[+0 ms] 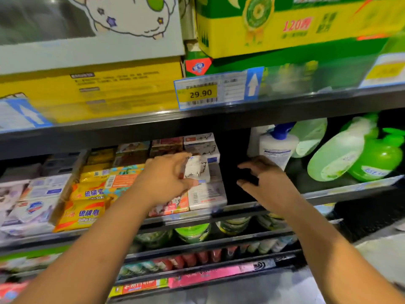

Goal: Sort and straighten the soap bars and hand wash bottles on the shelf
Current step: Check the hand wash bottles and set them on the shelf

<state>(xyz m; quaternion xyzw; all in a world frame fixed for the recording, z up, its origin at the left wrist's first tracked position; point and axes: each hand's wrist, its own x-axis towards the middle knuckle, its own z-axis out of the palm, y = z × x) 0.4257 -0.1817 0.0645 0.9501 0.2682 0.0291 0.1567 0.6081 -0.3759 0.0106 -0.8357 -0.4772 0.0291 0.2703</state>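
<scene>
My left hand (166, 178) grips a white soap box (197, 168) tilted above the stack of white soap boxes (207, 195) in the middle of the shelf. My right hand (266, 183) hovers over a dark gap of the shelf, fingers curled loosely, holding nothing. Yellow sulfur soap bars (84, 212) lie to the left, with white and blue soap packs (32, 207) beyond them. A white hand wash bottle with a blue pump (277, 145) stands at the back right. Beside it, green hand wash bottles (372, 159) lean over.
The upper shelf edge (285, 106) with a 29.90 price tag (200, 93) hangs close above. Large yellow and green cartons (285, 29) sit on it. Lower shelves (197, 249) hold tubs and tubes. A clear divider (65, 185) separates soap rows.
</scene>
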